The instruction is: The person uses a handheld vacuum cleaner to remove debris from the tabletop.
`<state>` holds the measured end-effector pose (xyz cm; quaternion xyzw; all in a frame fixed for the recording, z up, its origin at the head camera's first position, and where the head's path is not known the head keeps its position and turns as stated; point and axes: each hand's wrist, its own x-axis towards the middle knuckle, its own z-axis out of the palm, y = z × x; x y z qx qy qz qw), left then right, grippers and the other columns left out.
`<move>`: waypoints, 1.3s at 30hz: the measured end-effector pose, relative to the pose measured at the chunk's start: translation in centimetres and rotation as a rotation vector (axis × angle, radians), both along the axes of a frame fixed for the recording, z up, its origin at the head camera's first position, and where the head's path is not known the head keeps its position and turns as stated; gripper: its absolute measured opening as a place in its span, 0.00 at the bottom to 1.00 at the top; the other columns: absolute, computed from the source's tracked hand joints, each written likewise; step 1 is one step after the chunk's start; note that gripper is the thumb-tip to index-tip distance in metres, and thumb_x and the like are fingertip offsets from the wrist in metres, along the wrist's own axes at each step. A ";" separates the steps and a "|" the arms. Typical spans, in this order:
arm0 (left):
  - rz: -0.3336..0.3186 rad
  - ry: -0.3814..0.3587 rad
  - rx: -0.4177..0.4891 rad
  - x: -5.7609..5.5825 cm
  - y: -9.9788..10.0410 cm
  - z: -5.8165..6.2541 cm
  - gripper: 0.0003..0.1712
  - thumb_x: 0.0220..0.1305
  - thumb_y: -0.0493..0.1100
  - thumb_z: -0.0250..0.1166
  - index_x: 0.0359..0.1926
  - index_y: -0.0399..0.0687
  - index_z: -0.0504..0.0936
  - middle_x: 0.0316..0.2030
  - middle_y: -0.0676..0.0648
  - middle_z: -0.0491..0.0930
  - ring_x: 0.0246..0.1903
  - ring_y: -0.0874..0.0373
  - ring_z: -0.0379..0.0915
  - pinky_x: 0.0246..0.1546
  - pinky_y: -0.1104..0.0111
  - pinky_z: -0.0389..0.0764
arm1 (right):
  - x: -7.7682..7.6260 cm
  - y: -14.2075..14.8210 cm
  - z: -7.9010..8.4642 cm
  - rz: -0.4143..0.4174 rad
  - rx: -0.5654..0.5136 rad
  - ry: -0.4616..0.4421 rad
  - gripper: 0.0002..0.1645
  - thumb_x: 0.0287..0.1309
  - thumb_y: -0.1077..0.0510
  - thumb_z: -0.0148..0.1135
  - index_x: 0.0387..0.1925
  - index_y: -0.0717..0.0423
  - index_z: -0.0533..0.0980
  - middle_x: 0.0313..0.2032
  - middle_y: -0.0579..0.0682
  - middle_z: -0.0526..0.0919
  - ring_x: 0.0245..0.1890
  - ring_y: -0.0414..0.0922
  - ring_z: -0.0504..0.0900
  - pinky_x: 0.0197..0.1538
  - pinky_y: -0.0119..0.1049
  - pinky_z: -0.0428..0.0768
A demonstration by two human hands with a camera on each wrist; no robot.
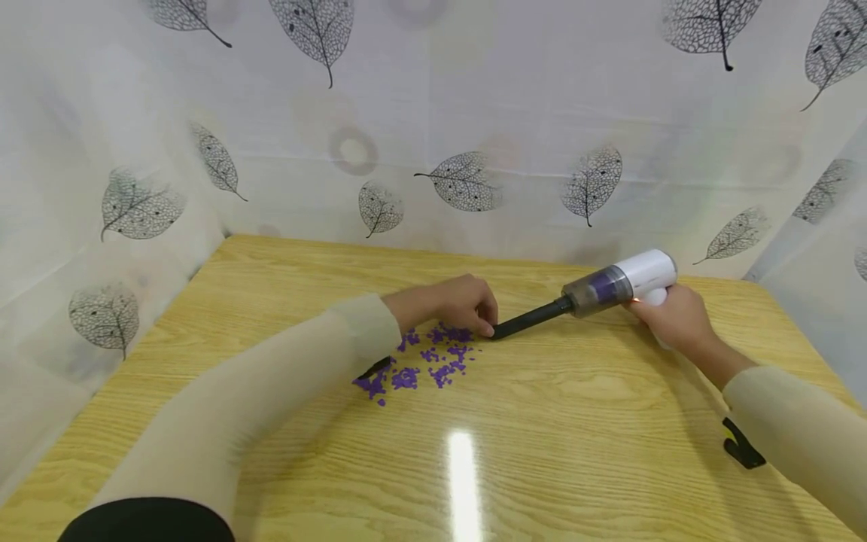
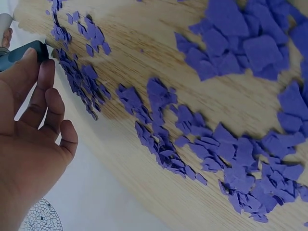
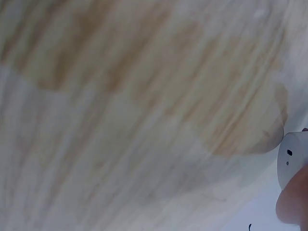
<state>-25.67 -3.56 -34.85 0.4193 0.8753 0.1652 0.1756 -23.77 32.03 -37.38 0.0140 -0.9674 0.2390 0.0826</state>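
In the head view my right hand (image 1: 677, 320) grips the handle of a white handheld vacuum cleaner (image 1: 650, 272). Its clear dust cup shows something purple inside, and a black nozzle (image 1: 531, 319) slants down to the left. The thumb and fingers of my left hand (image 1: 467, 305) pinch the nozzle's tip; the left wrist view shows this hand (image 2: 38, 110) at the dark nozzle end (image 2: 24, 54). Purple paper scraps (image 1: 443, 369) lie scattered under and in front of the left forearm. In the right wrist view only part of the right hand (image 3: 293, 199) shows, against the white vacuum body.
A wood-grain table (image 1: 576, 452) carries everything. Behind it hangs a white curtain (image 1: 515, 90) with leaf prints. Black straps (image 1: 743, 446) show by the right sleeve, and a dark piece (image 1: 375, 368) sits beside the left sleeve.
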 end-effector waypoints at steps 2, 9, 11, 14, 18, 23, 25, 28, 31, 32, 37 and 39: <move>-0.010 -0.006 -0.006 0.1 0.0 0.0 0.07 0.57 0.48 0.65 0.34 0.52 0.83 0.29 0.57 0.80 0.31 0.66 0.73 0.37 0.75 0.74 | 0.1 0.0 0.0 0.004 0.003 0.004 0.31 0.51 0.37 0.59 0.31 0.64 0.69 0.23 0.55 0.76 0.23 0.49 0.72 0.23 0.39 0.70; -0.038 -0.040 -0.016 0.1 -0.1 -0.1 0.06 0.54 0.49 0.67 0.32 0.55 0.83 0.28 0.59 0.80 0.31 0.66 0.73 0.37 0.75 0.74 | 0.4 -0.2 -0.2 0.028 0.013 0.029 0.28 0.51 0.39 0.60 0.27 0.63 0.70 0.19 0.53 0.75 0.21 0.48 0.71 0.21 0.39 0.69; -0.040 -0.049 -0.020 0.0 -0.2 -0.1 0.06 0.54 0.49 0.67 0.32 0.56 0.83 0.28 0.59 0.80 0.31 0.66 0.73 0.37 0.75 0.74 | 0.4 -0.2 -0.3 0.032 0.009 0.036 0.28 0.51 0.40 0.60 0.27 0.63 0.70 0.19 0.52 0.75 0.21 0.48 0.71 0.21 0.39 0.69; -0.040 -0.052 -0.022 -0.1 -0.3 0.0 0.05 0.55 0.49 0.67 0.32 0.56 0.83 0.28 0.58 0.80 0.31 0.65 0.73 0.37 0.74 0.74 | 0.3 -0.4 -0.3 0.030 0.010 0.044 0.28 0.51 0.39 0.60 0.27 0.63 0.70 0.20 0.53 0.75 0.22 0.48 0.71 0.22 0.39 0.69; -0.031 -0.047 -0.024 -0.2 -0.5 0.2 0.05 0.56 0.48 0.66 0.32 0.55 0.83 0.28 0.58 0.80 0.30 0.65 0.73 0.36 0.74 0.74 | 0.3 -0.7 -0.2 0.017 0.005 0.038 0.30 0.51 0.38 0.60 0.29 0.63 0.70 0.21 0.54 0.75 0.23 0.49 0.71 0.22 0.39 0.69; -0.021 -0.028 -0.022 -0.4 -0.7 0.3 0.05 0.56 0.48 0.66 0.33 0.54 0.83 0.28 0.57 0.80 0.31 0.65 0.73 0.36 0.75 0.74 | -0.1 -0.9 -0.2 0.010 -0.007 0.035 0.30 0.51 0.37 0.59 0.29 0.63 0.70 0.21 0.54 0.76 0.22 0.48 0.72 0.22 0.39 0.70; -0.020 -0.012 -0.026 -0.5 -0.9 0.3 0.06 0.56 0.48 0.65 0.33 0.54 0.83 0.29 0.57 0.80 0.31 0.66 0.73 0.37 0.75 0.74 | -0.2 -1.0 -0.2 0.012 -0.008 0.039 0.30 0.51 0.37 0.59 0.29 0.63 0.70 0.21 0.54 0.75 0.22 0.48 0.72 0.21 0.39 0.70; -0.019 0.005 -0.036 -0.8 -1.0 0.2 0.06 0.57 0.49 0.65 0.34 0.54 0.83 0.29 0.58 0.80 0.31 0.66 0.73 0.37 0.75 0.73 | -0.4 -1.1 -0.2 0.017 0.002 0.051 0.29 0.51 0.38 0.59 0.28 0.63 0.70 0.21 0.55 0.75 0.21 0.48 0.71 0.21 0.39 0.70; -0.016 0.012 -0.037 -1.1 -1.2 0.2 0.07 0.57 0.49 0.65 0.34 0.54 0.83 0.30 0.57 0.80 0.31 0.66 0.73 0.38 0.75 0.73 | -0.6 -1.3 -0.2 0.013 0.004 0.057 0.29 0.51 0.38 0.59 0.28 0.62 0.70 0.21 0.55 0.75 0.21 0.49 0.71 0.21 0.40 0.69; -0.013 0.013 -0.037 -1.1 -1.3 0.2 0.07 0.57 0.49 0.64 0.34 0.54 0.83 0.30 0.58 0.80 0.31 0.66 0.73 0.38 0.75 0.73 | -0.7 -1.4 -0.2 0.013 0.002 0.060 0.29 0.51 0.38 0.59 0.28 0.62 0.70 0.21 0.55 0.75 0.21 0.49 0.71 0.21 0.40 0.69; 0.004 0.024 -0.044 -1.4 -1.6 0.3 0.07 0.57 0.49 0.64 0.35 0.54 0.83 0.30 0.57 0.80 0.32 0.66 0.72 0.38 0.75 0.73 | -0.8 -1.8 -0.1 0.012 -0.007 0.062 0.29 0.51 0.38 0.59 0.27 0.63 0.70 0.21 0.55 0.75 0.21 0.48 0.71 0.20 0.39 0.69; 0.012 0.030 -0.053 -1.4 -1.6 0.3 0.07 0.58 0.49 0.64 0.35 0.54 0.83 0.30 0.57 0.80 0.32 0.65 0.72 0.38 0.74 0.73 | -0.9 -1.9 0.0 0.010 -0.011 0.060 0.29 0.51 0.38 0.59 0.27 0.63 0.70 0.20 0.54 0.75 0.21 0.48 0.71 0.20 0.39 0.70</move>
